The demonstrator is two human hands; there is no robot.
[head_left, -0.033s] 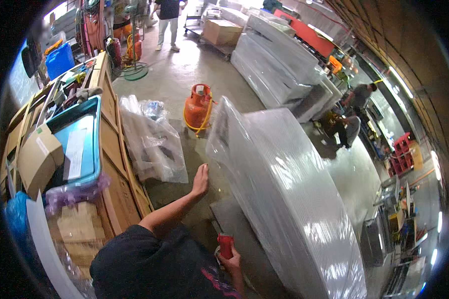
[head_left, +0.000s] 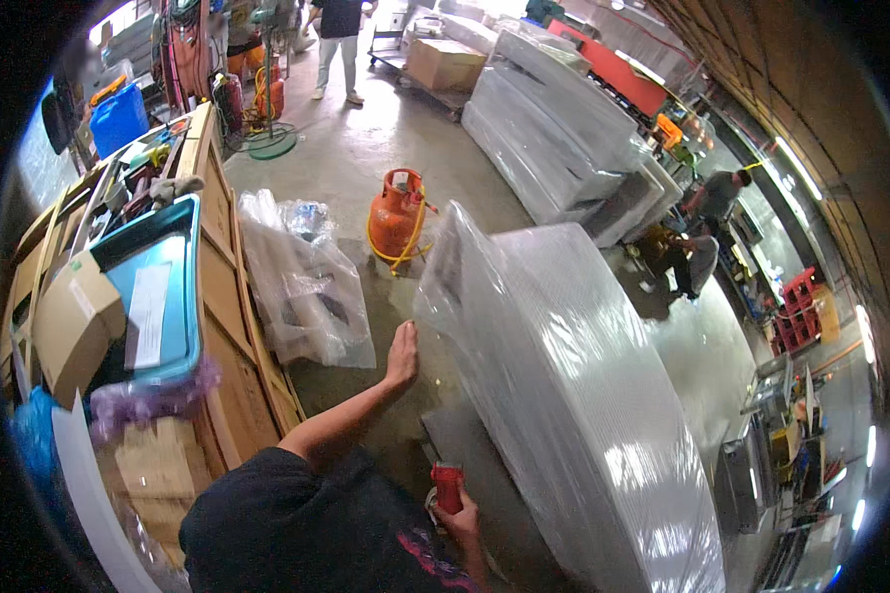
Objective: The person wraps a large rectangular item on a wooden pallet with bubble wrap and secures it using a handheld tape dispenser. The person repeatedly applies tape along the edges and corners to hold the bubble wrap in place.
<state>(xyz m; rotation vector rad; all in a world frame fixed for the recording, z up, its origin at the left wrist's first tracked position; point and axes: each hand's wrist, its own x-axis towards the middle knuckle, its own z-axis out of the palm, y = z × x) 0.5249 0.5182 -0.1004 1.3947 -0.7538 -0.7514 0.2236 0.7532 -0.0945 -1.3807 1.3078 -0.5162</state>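
Observation:
My left hand point(head_left: 402, 356) reaches forward with its fingers stretched out, close to the near edge of a long bulky item wrapped in clear plastic film point(head_left: 583, 356). The fingers hold nothing, and I cannot tell whether they touch the film. Low by my body, my right hand point(head_left: 462, 521) is closed around a red, box-shaped handheld tool point(head_left: 448, 486); its exact kind does not show. An orange gas cylinder point(head_left: 394, 222) with a yellow hose stands on the floor beyond my left hand. Crumpled clear plastic sheeting point(head_left: 311, 287) lies to its left.
On my left is a wooden crate point(head_left: 229, 336) bearing a blue tray point(head_left: 194, 287), a cardboard box point(head_left: 77, 314) and tools. Another film-wrapped stack point(head_left: 544, 128) stands at the back. One person point(head_left: 338, 49) stands far ahead; two others point(head_left: 700, 252) are at the right.
The whole view has shifted slightly, with the cylinder and wrapped item a little lower and further right. Both hands keep nearly the same pose.

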